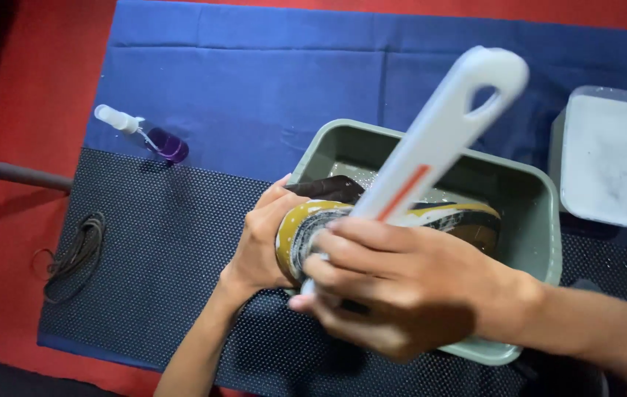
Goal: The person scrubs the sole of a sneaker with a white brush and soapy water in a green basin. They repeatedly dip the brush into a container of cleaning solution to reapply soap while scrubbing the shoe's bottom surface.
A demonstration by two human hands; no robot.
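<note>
Head view: left hand (262, 242) cups the shoe (401, 224) by its heel, holding it over the green tub (530, 213) so drips fall inside. Right hand (394, 290) is clenched round the white brush (438, 132), handle pointing to 1 o'clock. Spray bottle (144, 134) lies at 10 o'clock, white tray (611, 158) at 3.

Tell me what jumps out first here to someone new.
The long white brush handle, with its orange stripe, slants across the middle, gripped by the right hand. Under it the left hand holds a soapy shoe over a grey-green tub. A small purple spray bottle lies on the blue cloth at left.
</note>
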